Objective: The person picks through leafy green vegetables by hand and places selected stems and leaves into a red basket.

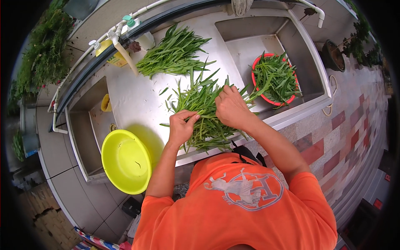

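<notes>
My left hand (182, 127) pinches the end of a green stem between thumb and forefinger, over a loose pile of long-leaved greens (200, 100) at the near edge of a steel sink counter. Just right of it, my right hand (229, 106) has its fingers closed on leafy stems from the same pile. Behind both hands lies a neater bunch of greens (176, 51). A red-rimmed basket (253, 75) full of leafy greens sits in the right basin. Some stems between my right hand and the basket overlap its near side.
A yellow-green plastic basin (125, 162) rests over the left sink's near edge. A yellow scoop-like item (106, 103) lies in that sink. Pale taps (125, 57), white pipes, a yellow container (117, 58) and a pump bottle (146, 40) line the back edge. A grey cloth (241, 7) hangs there.
</notes>
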The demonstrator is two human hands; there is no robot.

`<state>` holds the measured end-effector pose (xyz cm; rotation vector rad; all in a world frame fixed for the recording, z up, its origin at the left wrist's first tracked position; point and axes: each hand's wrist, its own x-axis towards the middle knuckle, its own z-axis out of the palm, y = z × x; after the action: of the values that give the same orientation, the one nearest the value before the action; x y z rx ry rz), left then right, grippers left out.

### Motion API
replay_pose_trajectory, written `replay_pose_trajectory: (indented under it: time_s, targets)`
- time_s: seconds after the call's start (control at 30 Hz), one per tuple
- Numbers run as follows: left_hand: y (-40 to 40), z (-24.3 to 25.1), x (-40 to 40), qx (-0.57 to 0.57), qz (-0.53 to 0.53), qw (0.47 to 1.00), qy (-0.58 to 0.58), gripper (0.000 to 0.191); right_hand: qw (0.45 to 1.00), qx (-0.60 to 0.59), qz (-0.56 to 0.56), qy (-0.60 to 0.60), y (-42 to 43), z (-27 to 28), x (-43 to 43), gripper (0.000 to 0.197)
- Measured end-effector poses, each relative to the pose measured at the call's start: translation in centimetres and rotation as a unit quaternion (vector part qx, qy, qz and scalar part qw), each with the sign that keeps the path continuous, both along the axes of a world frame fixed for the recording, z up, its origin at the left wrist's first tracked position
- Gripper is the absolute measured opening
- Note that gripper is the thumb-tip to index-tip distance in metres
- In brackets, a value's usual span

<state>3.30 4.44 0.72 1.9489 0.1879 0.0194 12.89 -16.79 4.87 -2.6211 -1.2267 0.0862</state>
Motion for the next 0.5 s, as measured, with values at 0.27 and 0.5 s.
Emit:
replay_pose_trajectory:
  time_s: [0.27,0.5]
  targets:
    - [9.0,-6.5,8.1,0.260,0.105,0.959,-0.046,0.037,0.965,0.204,-0.158,0.053,-4.7,-0.7,-0.8,0.009]
    - [14.5,-11.8,15.8,0.484,0.110,0.865,0.073,0.038,0.955,0.219,-0.189,0.062,-7.1,-1.0,-3.6,0.007]
